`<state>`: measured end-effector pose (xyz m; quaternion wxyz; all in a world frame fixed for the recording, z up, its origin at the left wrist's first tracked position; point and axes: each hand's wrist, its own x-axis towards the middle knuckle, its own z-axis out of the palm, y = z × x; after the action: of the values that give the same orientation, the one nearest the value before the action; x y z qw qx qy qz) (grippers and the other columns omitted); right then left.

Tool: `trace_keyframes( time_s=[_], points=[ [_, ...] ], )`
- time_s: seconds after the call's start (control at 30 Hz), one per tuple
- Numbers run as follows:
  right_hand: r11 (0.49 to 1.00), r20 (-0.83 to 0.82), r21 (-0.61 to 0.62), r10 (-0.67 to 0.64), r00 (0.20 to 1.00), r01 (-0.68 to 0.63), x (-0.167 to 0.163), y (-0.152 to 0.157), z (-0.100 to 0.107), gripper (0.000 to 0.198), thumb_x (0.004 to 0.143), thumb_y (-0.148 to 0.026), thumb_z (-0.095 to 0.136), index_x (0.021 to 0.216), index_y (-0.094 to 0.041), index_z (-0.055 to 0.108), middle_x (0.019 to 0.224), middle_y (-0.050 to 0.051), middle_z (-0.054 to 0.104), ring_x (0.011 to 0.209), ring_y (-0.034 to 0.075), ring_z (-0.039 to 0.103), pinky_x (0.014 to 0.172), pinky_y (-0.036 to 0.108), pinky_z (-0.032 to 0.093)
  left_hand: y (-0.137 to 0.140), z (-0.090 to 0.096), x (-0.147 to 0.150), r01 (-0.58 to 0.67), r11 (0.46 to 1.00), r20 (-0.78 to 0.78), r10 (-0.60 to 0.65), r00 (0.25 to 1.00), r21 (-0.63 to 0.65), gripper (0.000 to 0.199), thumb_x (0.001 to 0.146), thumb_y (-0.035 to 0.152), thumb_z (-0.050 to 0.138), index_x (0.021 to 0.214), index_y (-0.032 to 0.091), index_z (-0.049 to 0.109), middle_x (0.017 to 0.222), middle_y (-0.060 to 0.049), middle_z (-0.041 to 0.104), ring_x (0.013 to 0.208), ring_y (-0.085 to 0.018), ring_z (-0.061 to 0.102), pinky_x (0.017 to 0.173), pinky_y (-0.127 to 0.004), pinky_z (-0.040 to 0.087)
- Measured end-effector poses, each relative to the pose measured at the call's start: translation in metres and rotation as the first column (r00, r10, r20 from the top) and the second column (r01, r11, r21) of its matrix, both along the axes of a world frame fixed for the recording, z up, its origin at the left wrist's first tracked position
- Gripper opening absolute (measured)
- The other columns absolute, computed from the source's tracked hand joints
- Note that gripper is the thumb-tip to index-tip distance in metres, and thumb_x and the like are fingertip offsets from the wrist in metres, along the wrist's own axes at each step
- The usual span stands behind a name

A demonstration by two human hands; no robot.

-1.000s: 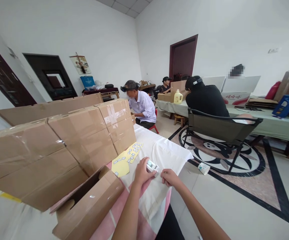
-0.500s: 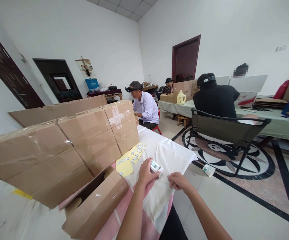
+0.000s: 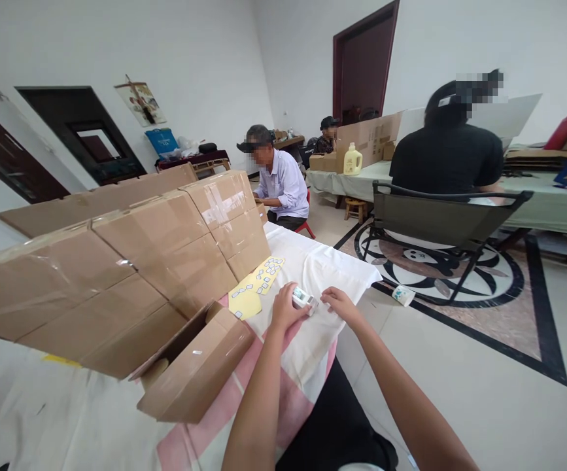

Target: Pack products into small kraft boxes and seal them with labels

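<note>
My left hand [image 3: 286,307] is wrapped around a small white box with a teal-printed face [image 3: 301,297], held low over the white cloth on the table. A pale, partly see-through piece shows at the box's right end; I cannot make out what it is. Close to that end, apart from the box, is my right hand [image 3: 341,304], its fingers loosely bent and slightly apart, with nothing visible in them. Beyond my left hand lie yellow sheets [image 3: 244,302] bearing several small white rectangles with dark outlines.
Taped cardboard boxes [image 3: 165,242] form a wall along the left. An open carton [image 3: 199,366] lies nearer me. A white cup [image 3: 403,296] lies on the floor right of the table. Several people sit beyond, one in a folding chair [image 3: 440,216].
My right hand has loosened from a pinch, its fingers now reaching toward the box's end. My left hand keeps its hold on the box. The head view has shifted slightly.
</note>
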<state>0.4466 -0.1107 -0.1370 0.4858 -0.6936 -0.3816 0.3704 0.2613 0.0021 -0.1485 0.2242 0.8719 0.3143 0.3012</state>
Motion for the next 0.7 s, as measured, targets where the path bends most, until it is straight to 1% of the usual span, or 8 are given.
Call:
trace_keyframes(
  time_s=[0.1,0.27,0.37,0.53,0.7],
  points=[
    [1.0,-0.038,0.017,0.023,0.999,-0.022,-0.005,0.006,-0.006,0.008,0.086,-0.026,0.058,0.09,-0.019,0.06,0.09,0.003,0.071,0.082,0.015,0.064,0.061,0.019,0.051,0.001,-0.002,0.0,0.001,1.0,-0.002,-0.001,1.0,0.005,0.075,0.073,0.043,0.08,0.138,0.028,0.045,0.146,-0.008,0.053,0.135,-0.029,0.049,0.108,-0.045,0.042],
    [0.999,-0.06,-0.012,0.04,0.997,-0.041,-0.006,0.01,-0.01,0.005,0.083,-0.023,0.057,0.085,-0.019,0.06,0.088,0.004,0.07,0.084,0.015,0.064,0.057,0.018,0.045,0.002,-0.002,0.0,0.003,1.0,-0.005,-0.003,1.0,0.01,0.076,0.072,0.042,0.08,0.138,0.029,0.045,0.146,-0.008,0.053,0.134,-0.029,0.05,0.108,-0.045,0.043],
    [0.996,-0.062,-0.034,0.077,0.995,-0.079,-0.006,0.011,-0.007,0.006,0.083,-0.024,0.059,0.08,-0.019,0.058,0.081,0.002,0.071,0.075,0.014,0.062,0.055,0.019,0.041,0.002,-0.002,0.0,0.004,1.0,-0.003,-0.004,1.0,0.014,0.075,0.073,0.042,0.08,0.138,0.028,0.045,0.146,-0.008,0.053,0.133,-0.029,0.05,0.107,-0.045,0.043],
    [0.987,-0.071,-0.081,0.137,0.988,-0.142,-0.009,0.013,0.001,0.02,0.086,-0.034,0.063,0.075,-0.02,0.053,0.064,0.001,0.071,0.062,0.013,0.059,0.057,0.021,0.041,0.001,-0.001,0.0,0.004,1.0,-0.003,-0.003,1.0,0.014,0.074,0.074,0.044,0.079,0.139,0.028,0.045,0.146,-0.009,0.053,0.134,-0.03,0.05,0.107,-0.045,0.044],
    [0.954,-0.084,-0.192,0.218,0.972,-0.23,-0.006,0.018,0.009,0.03,0.084,-0.042,0.07,0.068,-0.017,0.062,0.05,0.004,0.067,0.051,0.014,0.055,0.052,0.024,0.037,0.001,0.001,0.0,-0.003,1.0,-0.011,0.003,1.0,0.014,0.074,0.074,0.042,0.079,0.139,0.028,0.046,0.145,-0.009,0.053,0.135,-0.03,0.049,0.107,-0.045,0.044]
  ],
)
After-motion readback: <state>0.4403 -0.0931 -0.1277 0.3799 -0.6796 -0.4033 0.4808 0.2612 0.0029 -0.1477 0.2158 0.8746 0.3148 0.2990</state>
